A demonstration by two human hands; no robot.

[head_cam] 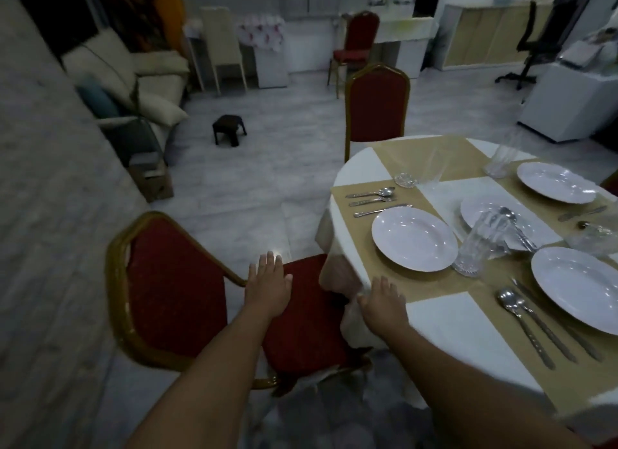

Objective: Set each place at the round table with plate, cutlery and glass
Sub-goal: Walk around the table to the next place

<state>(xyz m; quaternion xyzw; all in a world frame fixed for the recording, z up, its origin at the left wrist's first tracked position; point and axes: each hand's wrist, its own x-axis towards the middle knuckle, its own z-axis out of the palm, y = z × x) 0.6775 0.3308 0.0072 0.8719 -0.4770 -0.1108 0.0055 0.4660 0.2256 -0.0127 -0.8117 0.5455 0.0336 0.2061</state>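
Observation:
The round table (pixel 461 328) wears a white cloth with tan placemats. A white plate (pixel 414 238) lies at the near-left place, with cutlery (pixel 374 201) beside it and a glass (pixel 480 244) to its right. Another plate (pixel 578 286) with cutlery (pixel 535 325) lies at the right, and further plates lie at the middle (pixel 481 208) and far right (pixel 556 181). More glasses stand at the far side (pixel 501 159) (pixel 406 179). My left hand (pixel 269 283) hovers flat over a red chair's seat (pixel 307 315). My right hand (pixel 383 303) rests on the tablecloth's edge, fingers straight.
A second red chair (pixel 376 107) stands behind the table and a third (pixel 356 41) farther back. A small dark stool (pixel 229 129) sits on the tiled floor. A sofa with cushions (pixel 133 81) lines the left wall. An office chair (pixel 531 44) stands at the back right.

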